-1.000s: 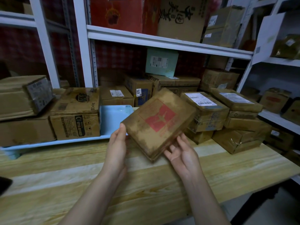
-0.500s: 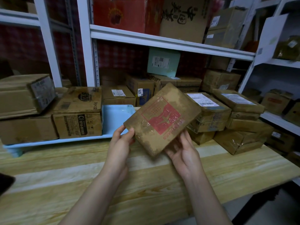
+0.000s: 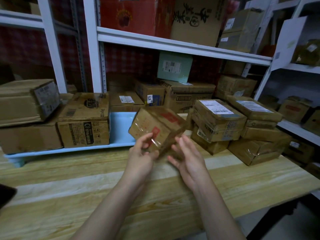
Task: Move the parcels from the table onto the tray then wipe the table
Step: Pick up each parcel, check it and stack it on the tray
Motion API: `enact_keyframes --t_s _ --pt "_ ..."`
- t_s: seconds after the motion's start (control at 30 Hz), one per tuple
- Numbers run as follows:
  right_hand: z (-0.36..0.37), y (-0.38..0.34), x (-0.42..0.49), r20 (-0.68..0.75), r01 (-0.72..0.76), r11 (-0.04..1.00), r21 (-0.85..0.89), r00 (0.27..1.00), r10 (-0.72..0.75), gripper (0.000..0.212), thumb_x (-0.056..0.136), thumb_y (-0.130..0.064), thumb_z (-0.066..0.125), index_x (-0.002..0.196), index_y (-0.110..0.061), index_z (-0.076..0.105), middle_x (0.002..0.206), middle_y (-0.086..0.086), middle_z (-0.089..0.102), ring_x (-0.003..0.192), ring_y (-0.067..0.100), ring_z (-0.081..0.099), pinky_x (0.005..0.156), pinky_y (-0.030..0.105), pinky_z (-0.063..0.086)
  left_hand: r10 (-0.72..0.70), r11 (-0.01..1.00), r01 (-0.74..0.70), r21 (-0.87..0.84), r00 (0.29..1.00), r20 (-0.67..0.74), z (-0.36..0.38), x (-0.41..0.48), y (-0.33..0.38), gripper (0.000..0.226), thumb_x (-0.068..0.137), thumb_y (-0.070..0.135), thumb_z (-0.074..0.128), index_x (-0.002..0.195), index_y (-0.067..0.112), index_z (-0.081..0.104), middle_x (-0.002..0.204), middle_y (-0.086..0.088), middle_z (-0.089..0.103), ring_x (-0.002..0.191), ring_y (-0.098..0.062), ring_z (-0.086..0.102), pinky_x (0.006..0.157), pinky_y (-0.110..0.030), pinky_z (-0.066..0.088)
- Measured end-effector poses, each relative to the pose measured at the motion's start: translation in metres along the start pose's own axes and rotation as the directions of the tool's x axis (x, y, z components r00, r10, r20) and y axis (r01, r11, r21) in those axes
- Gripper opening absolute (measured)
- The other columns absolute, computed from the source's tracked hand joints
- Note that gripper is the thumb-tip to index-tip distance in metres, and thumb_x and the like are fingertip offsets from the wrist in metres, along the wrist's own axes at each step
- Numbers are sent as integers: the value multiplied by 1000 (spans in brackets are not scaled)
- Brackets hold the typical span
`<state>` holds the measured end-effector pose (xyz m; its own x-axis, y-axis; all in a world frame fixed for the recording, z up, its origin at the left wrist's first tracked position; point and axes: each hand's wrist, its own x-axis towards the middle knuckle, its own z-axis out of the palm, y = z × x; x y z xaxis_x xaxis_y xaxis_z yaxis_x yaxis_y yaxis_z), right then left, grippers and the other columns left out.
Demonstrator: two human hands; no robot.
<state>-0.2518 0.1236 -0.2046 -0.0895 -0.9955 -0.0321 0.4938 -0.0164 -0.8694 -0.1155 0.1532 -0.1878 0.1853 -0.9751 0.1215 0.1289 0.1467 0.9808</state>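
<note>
Flat brown cardboard parcel with red print and clear tape [image 3: 156, 128], tilted, blurred, held in the air above the pale wooden table [image 3: 86, 184], just in front of the near right corner of the light blue plastic tray [image 3: 119, 127].

Left hand [image 3: 141, 153] under the parcel's lower left corner, fingers curled up against its face, thumb on the near edge: grasping it. Right hand [image 3: 186, 155] at the parcel's lower right edge, palm open, fingers spread and loose; whether they touch the parcel, cannot tell.

On the tray, left of the held parcel: a brown carton with black printed panel [image 3: 84, 119], more brown boxes beyond it.

Right of the held parcel, on the table: a stack of taped brown parcels with white shipping labels [image 3: 218, 121], several high.

White metal shelving [image 3: 173, 44] behind the tray, loaded with boxes.
</note>
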Motion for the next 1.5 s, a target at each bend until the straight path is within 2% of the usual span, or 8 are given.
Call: enact_keyframes --t_s 0.17,0.33,0.5,0.6,0.8,1.03,1.33,1.5 --pt "1 0 4 -89 -98 994 -45 992 94 40 97 -35 60 136 -29 51 145 7 50 127 27 50 99 52 50 -25 978 68 199 977 -210 -12 23 -1 58 81 24 73 130 40 47 137 -2 32 116 -16 46 106 -37 39" --pt "7 -8 19 -158 -214 976 -28 965 207 67 92 -52 60 151 -31 35 155 8 37 134 36 45 92 56 51 -20 933 81 351 985 -174 -17 53 20 84 82 36 72 150 39 21 157 4 16 143 -27 18 117 -47 20" --pt "19 -18 26 -108 -284 959 -21 954 280 59 94 -54 57 145 -31 40 150 10 40 132 40 48 92 58 51 -124 946 115 304 992 11 -14 79 32 90 70 31 72 145 47 25 147 4 41 133 -23 40 111 -49 35" --pt "12 -16 27 -29 -238 969 73 970 240 61 93 -59 54 141 -22 49 134 11 60 116 35 62 89 55 55 73 952 -64 300 997 -18 -9 62 33 55 69 24 65 116 51 52 123 12 55 121 -19 47 102 -42 44" --pt "-7 -6 27 54 -215 966 146 976 209 44 99 -45 52 137 -24 57 127 11 69 113 34 67 83 58 57 275 960 -263 98 952 -132 -7 29 25 19 94 14 56 99 32 59 92 9 62 97 -7 57 80 -16 44" --pt "-10 -1 23 83 -199 958 205 979 186 50 95 -27 53 145 -26 46 139 9 61 122 38 61 94 69 46 165 985 -156 71 974 -155 -14 18 25 47 85 6 65 120 32 50 117 1 52 109 -9 50 89 -21 43" --pt "-8 -18 18 31 -89 996 -29 995 90 37 105 -27 47 134 -49 51 131 -1 67 124 26 60 88 47 53 198 968 -184 168 978 -73 -19 14 21 77 78 -6 65 131 45 41 110 20 58 117 -7 46 88 -20 39" --pt "-3 -21 18 0 -42 992 118 999 42 47 100 -11 55 145 -18 42 128 13 68 116 29 64 89 45 57 266 943 -247 221 962 -62 -18 14 28 68 78 -7 64 114 51 60 117 16 55 109 -4 53 94 -35 50"
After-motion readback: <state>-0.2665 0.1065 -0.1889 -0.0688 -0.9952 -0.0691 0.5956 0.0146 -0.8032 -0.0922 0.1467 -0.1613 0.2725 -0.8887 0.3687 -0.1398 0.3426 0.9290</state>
